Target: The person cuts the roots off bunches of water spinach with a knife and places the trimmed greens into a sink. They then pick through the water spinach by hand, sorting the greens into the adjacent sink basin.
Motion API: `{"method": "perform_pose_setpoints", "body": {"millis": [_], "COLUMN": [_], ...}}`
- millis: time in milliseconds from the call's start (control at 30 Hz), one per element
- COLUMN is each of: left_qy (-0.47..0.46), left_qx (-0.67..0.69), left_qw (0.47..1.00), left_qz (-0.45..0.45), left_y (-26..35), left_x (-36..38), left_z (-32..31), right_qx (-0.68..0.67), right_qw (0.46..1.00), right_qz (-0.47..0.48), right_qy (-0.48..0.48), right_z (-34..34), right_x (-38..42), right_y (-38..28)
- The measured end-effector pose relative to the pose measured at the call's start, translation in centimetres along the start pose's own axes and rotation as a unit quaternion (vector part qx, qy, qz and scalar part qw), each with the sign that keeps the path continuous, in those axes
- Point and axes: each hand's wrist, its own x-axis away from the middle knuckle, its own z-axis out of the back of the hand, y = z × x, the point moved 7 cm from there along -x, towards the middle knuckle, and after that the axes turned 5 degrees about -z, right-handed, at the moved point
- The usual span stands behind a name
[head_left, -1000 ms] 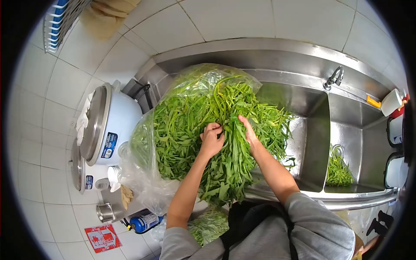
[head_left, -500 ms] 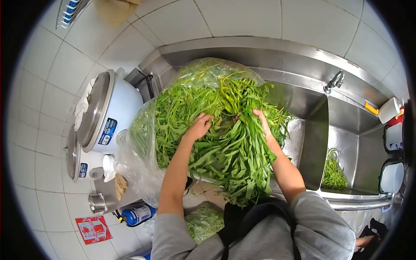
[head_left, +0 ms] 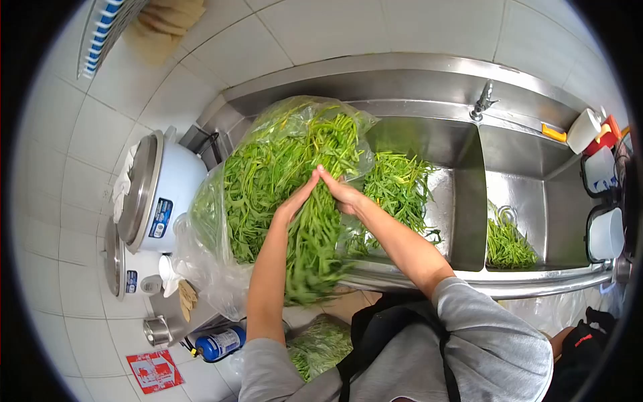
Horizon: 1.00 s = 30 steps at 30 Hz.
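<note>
My left hand (head_left: 299, 197) and my right hand (head_left: 342, 193) are wrapped from either side around a bunch of water spinach (head_left: 313, 241), thumbs close together at the top. Pale stems stick up beyond the hands, and the leafy ends hang down towards me, blurred by motion. Beneath lies a large open clear plastic bag (head_left: 206, 208) full of more loose water spinach (head_left: 258, 181). To the right of the bag, a pile of cut greens (head_left: 396, 184) lies in the near sink basin (head_left: 462, 201).
Another basin (head_left: 536, 194) to the right holds a small heap of greens (head_left: 508, 242), with a tap (head_left: 482, 100) behind. Rice cookers (head_left: 177, 187) stand at left. Below are a blue fire extinguisher (head_left: 221, 343) and another bag of greens (head_left: 320, 345). Part of another person (head_left: 589, 355) shows lower right.
Both hands have come together around the bunch, which has moved left over the bag. The greens in the sink basin are now more exposed. The view has shifted slightly.
</note>
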Motion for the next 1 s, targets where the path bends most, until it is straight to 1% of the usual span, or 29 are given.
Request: {"method": "perform_pose_setpoints", "body": {"millis": [33, 67, 100, 133, 167, 233, 267, 300, 367, 400, 433, 467, 500, 533, 567, 600, 633, 667, 700, 733, 767, 800, 833, 900, 933, 967, 1000], "left_qy": [-0.003, -0.005, 0.011, 0.027, 0.025, 0.003, 0.028, 0.026, -0.039, -0.025, -0.029, 0.049, 0.117, 0.107, 0.085, -0.002, -0.002, -0.019, 0.055, 0.054, 0.074, 0.078, 0.091, 0.125, 0.125, 0.115, 0.109], "left_qx": [0.005, -0.003, -0.033, -0.06, -0.061, -0.015, 0.009, 0.006, 0.028, 0.013, 0.009, -0.036, -0.082, -0.089, -0.101, -0.102, -0.095, -0.109, -0.13, -0.141, -0.157, -0.151, -0.144, -0.143, -0.145, -0.148, -0.148], "left_qw": [1.0, 1.0, 0.996, 0.988, 0.988, 0.997, 0.997, 0.997, 0.997, 0.999, 0.999, 0.996, 0.985, 0.986, 0.987, 0.992, 0.993, 0.99, 0.981, 0.977, 0.974, 0.973, 0.971, 0.955, 0.954, 0.957, 0.959], "left_qz": [0.023, 0.02, 0.082, 0.142, 0.143, 0.08, 0.077, 0.076, 0.057, 0.041, 0.039, 0.07, 0.095, 0.096, 0.09, 0.069, 0.07, 0.087, 0.131, 0.151, 0.144, 0.154, 0.17, 0.23, 0.231, 0.223, 0.215], "left_y": [-0.3, -0.2, -1.2, -1.9, -2.3, -0.9, -0.8, 0.9, 3.5, 1.1, -0.8, -2.7, -3.6, -3.9, -3.6, -2.5, -5.3, -3.4, -4.8, -5.1, -4.9, -3.7, -3.3, -6.1, -6.4, -6.4, -6.6], "left_x": [0.2, 0.1, 0.4, 0.5, 0.1, -0.6, -0.5, 0.5, 1.8, -0.1, -0.9, -1.5, -1.8, -1.8, -1.9, -2.0, -4.0, -2.6, -3.4, -3.8, -3.7, -3.2, -2.7, -4.3, -3.7, -3.8, -3.5], "left_z": [0.0, -0.1, -0.1, 0.0, -0.1, -0.5, -0.3, -0.4, -1.6, -0.5, 0.0, 1.5, 2.5, 2.2, 1.8, 0.3, 0.6, -1.0, -0.3, -0.3, -0.1, -1.1, -1.3, 0.3, 0.4, 0.1, 0.1], "right_qx": [-0.005, 0.043, 0.091, 0.136, 0.134, 0.173, 0.152, 0.151, 0.228, 0.212, 0.209, 0.124, 0.034, -0.027, 0.005, 0.021, 0.154, 0.175, 0.29, 0.308, 0.357, 0.395, 0.409, 0.456, 0.446, 0.37, 0.29], "right_qw": [1.0, 0.999, 0.995, 0.99, 0.99, 0.979, 0.979, 0.98, 0.96, 0.968, 0.97, 0.991, 0.999, 0.992, 0.971, 0.909, 0.801, 0.809, 0.779, 0.748, 0.756, 0.806, 0.849, 0.8, 0.8, 0.773, 0.727], "right_qz": [0.007, -0.009, -0.03, -0.021, -0.023, -0.067, -0.068, -0.067, -0.036, -0.017, -0.015, -0.002, 0.013, 0.049, 0.136, 0.293, 0.364, 0.367, 0.387, 0.485, 0.442, 0.327, 0.233, 0.283, 0.279, 0.375, 0.465], "right_qy": [0.002, 0.006, 0.009, -0.024, -0.023, -0.085, -0.116, -0.114, -0.156, -0.13, -0.125, -0.053, 0.03, 0.112, 0.194, 0.295, 0.45, 0.424, 0.4, 0.332, 0.324, 0.296, 0.241, 0.267, 0.288, 0.354, 0.413], "right_z": [0.3, 0.5, 0.6, 0.5, 1.0, 1.2, 1.4, 2.0, 2.4, 3.5, 3.7, 5.1, 7.4, 8.9, 9.9, 11.6, 10.8, 9.8, 8.0, 6.8, 6.2, 6.3, 6.9, 6.8, 6.9, 7.1, 7.3], "right_x": [-0.2, -0.4, -0.2, 0.0, 0.1, 0.3, 0.6, 0.8, 1.8, 2.1, 2.5, 3.0, 3.9, 3.3, 4.7, 0.9, 7.1, 9.7, 9.6, 8.4, 4.8, 2.9, 0.4, 0.6, 0.5, 1.7, 3.5], "right_y": [-0.2, -0.1, 0.2, -0.2, -0.5, -0.3, -0.4, -0.5, -0.3, -0.5, -0.4, -0.8, -0.8, -0.3, -1.5, -0.8, -4.6, -7.0, -8.8, -9.6, -9.4, -9.6, -9.4, -10.4, -10.6, -11.7, -12.4]}}
